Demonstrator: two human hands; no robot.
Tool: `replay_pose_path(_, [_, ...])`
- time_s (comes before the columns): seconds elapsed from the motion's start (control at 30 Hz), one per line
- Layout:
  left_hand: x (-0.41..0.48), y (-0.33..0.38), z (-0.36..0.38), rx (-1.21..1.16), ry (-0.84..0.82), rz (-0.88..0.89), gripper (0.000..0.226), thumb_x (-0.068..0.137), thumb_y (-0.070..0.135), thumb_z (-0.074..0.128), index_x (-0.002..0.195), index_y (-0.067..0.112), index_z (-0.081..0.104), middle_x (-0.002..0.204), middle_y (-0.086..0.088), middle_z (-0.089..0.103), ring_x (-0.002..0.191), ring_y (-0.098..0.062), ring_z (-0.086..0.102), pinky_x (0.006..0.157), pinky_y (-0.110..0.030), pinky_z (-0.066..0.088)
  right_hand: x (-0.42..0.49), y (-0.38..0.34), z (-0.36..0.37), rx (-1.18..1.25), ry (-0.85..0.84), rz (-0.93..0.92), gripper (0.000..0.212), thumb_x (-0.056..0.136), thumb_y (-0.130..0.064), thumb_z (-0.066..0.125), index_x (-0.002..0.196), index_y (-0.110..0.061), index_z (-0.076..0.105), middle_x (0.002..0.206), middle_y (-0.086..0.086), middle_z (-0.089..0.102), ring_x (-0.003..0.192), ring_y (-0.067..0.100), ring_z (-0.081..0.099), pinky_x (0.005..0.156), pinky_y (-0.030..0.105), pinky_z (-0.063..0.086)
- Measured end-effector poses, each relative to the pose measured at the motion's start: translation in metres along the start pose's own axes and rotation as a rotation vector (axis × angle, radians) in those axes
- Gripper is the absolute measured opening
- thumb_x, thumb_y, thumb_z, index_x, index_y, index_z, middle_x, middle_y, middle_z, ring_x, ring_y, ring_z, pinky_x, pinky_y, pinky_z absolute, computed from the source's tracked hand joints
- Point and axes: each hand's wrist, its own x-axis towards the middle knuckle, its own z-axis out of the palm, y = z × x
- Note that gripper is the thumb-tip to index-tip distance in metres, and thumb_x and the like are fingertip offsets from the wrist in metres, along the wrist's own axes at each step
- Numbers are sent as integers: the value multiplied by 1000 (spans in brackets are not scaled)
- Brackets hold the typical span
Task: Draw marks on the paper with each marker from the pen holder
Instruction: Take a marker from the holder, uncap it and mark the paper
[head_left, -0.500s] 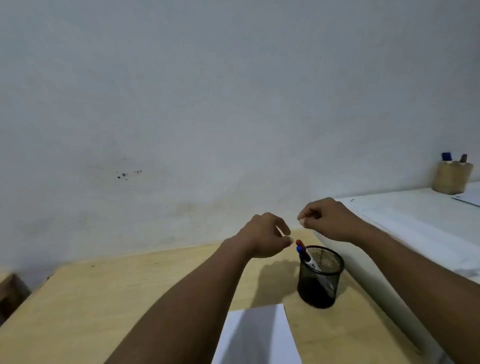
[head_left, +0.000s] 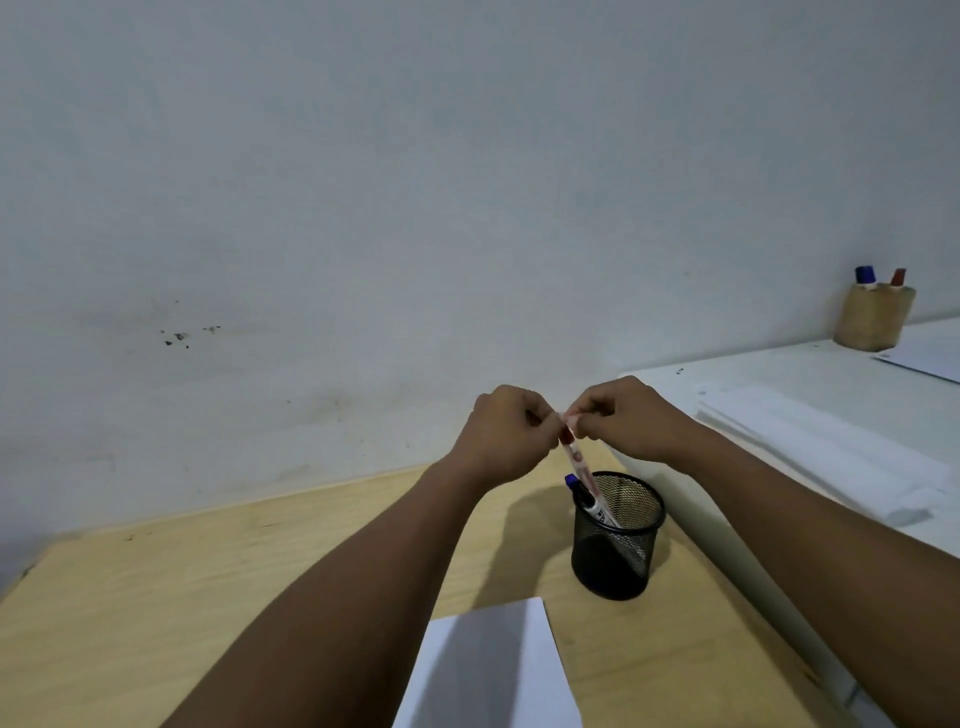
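A black mesh pen holder (head_left: 618, 551) stands on the wooden table (head_left: 208, 597), just beyond the white paper (head_left: 488, 670) at the bottom edge. A blue-capped marker (head_left: 584, 493) leans inside the holder. My left hand (head_left: 506, 436) and my right hand (head_left: 623, 415) meet above the holder. Both pinch the top end of a red marker (head_left: 577, 460). The marker hangs slanted, with its lower end at the holder's rim. Its cap end is hidden by my fingers.
A white table (head_left: 779, 374) adjoins on the right, carrying a stack of white sheets (head_left: 821, 441) and a wooden cup (head_left: 872, 317) with blue and red markers. A pale wall runs behind both tables.
My hands were apart above the holder; they have come together. The red marker, which stood in the holder beside the blue one, is now raised and gripped at its top.
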Motion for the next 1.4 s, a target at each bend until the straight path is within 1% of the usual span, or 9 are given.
replay_pose_path(0.17, [-18, -15, -52, -245, 210, -104, 27, 98, 28, 61, 82, 13, 77, 76, -6, 80, 73, -19, 79, 68, -34, 59, -10, -52, 12, 234, -252, 39, 41, 97, -47, 62, 106, -10, 76, 97, 5, 84, 102, 21, 77, 91, 41, 53])
replay_pose_path(0.33, [-56, -49, -112, -499, 296, -280, 21, 101, 23, 59, 102, 9, 76, 89, -9, 81, 80, -25, 81, 74, -34, 57, -5, -104, 46, 389, -365, -46, 30, 95, -27, 72, 116, -6, 67, 93, 18, 81, 88, 35, 79, 72, 40, 56])
replay_pose_path(0.5, [-103, -80, -149, -594, 231, -355, 20, 97, 22, 67, 107, 7, 77, 89, -8, 75, 84, -26, 77, 78, -34, 54, -5, -136, 87, 595, -576, 20, 18, 98, -20, 66, 112, -8, 64, 90, 20, 75, 67, 24, 74, 56, 30, 52])
replay_pose_path(0.63, [-135, -103, -154, -770, 285, -397, 18, 98, 25, 67, 98, 9, 74, 84, -4, 74, 86, -25, 76, 82, -33, 56, -17, -134, 114, 1100, -804, 147, 58, 84, -43, 69, 127, -5, 66, 111, 23, 75, 100, 32, 76, 75, 37, 61])
replay_pose_path(0.7, [-147, -113, -149, -826, 300, -426, 17, 98, 25, 66, 97, 9, 72, 83, -4, 74, 83, -23, 76, 80, -31, 56, -26, -130, 133, 1221, -792, 167, 69, 78, -50, 73, 129, -4, 67, 110, 20, 76, 103, 31, 75, 79, 39, 60])
replay_pose_path(0.87, [-167, -126, -126, -826, 295, -481, 19, 98, 22, 65, 90, 5, 70, 73, -3, 70, 75, -20, 77, 70, -26, 60, -43, -135, 181, 1069, -406, 203, 21, 93, -27, 73, 82, -14, 59, 58, 7, 59, 43, 13, 51, 47, 22, 41])
replay_pose_path(1.13, [-177, -133, -127, -1024, 415, -522, 21, 101, 17, 61, 90, 1, 70, 65, -3, 65, 71, -20, 79, 67, -23, 63, -45, -129, 151, 998, -365, -51, 17, 95, 1, 63, 80, -6, 62, 58, 4, 66, 53, 16, 55, 53, 25, 39])
replay_pose_path(1.23, [-200, -159, -137, -708, 398, -574, 16, 97, 14, 68, 86, 2, 72, 76, -11, 71, 71, -22, 76, 65, -27, 62, -45, -114, 131, 1015, -302, -23, 9, 98, -7, 60, 92, -7, 66, 66, 7, 69, 61, 22, 60, 53, 27, 42])
replay_pose_path(1.4, [-213, -168, -124, 144, -94, -501, 9, 81, 14, 73, 81, 23, 76, 72, 13, 73, 67, -1, 66, 62, -15, 47, -59, -104, 155, 941, -400, 135, 13, 96, -10, 62, 105, -6, 71, 80, 15, 74, 67, 25, 75, 53, 27, 53])
